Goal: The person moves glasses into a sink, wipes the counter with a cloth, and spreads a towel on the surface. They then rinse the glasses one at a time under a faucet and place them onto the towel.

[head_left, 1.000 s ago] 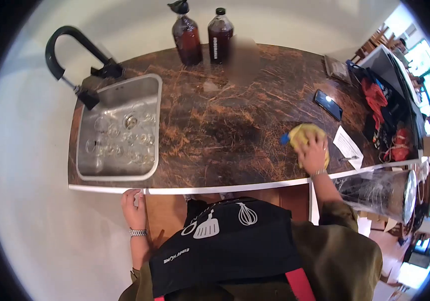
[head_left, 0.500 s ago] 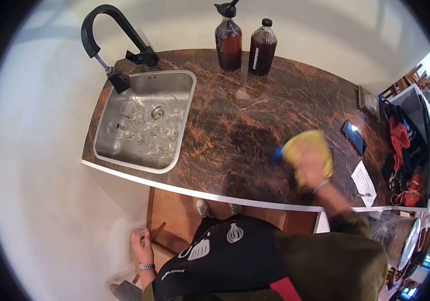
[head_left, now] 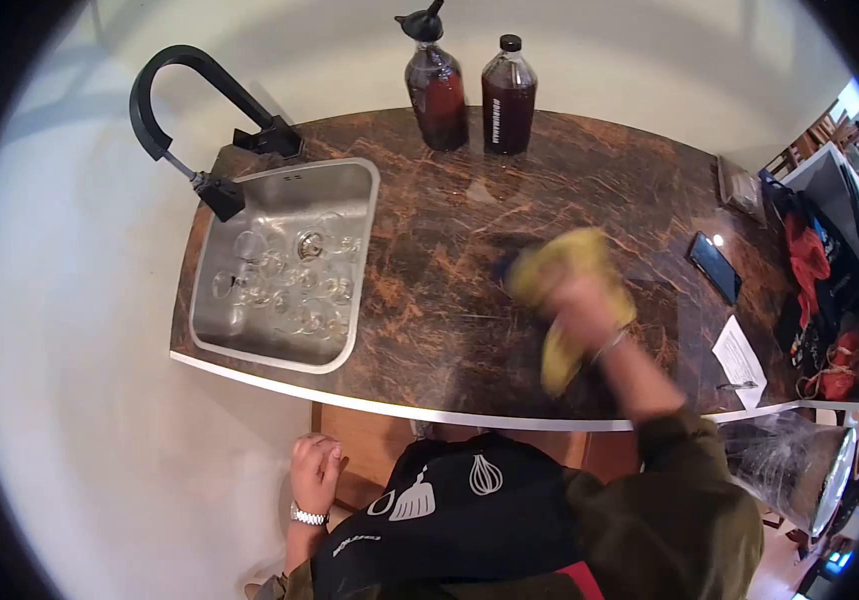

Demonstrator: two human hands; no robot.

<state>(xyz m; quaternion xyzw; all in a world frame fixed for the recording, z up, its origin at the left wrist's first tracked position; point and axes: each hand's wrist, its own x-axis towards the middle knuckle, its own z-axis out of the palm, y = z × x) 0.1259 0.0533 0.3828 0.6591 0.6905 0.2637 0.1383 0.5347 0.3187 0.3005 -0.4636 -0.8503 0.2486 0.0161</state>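
My right hand presses a yellow cloth onto the dark brown marbled countertop, its fingers closed over it and blurred by motion. A small dark-blue patch shows at the cloth's left edge, too smeared to name. Part of the cloth hangs out below the palm toward the front edge. Off the counter at lower left, my left hand hovers beside the black apron, fingers loosely curled, with nothing visible in them.
Several clear glasses lie in the steel sink under a black faucet. Two dark bottles stand by the wall. A phone, paper with a pen and an open box of bags sit at right.
My right hand has swept the cloth leftward across the countertop. My left hand has shifted slightly right and up in view, as the camera view itself has moved a little.
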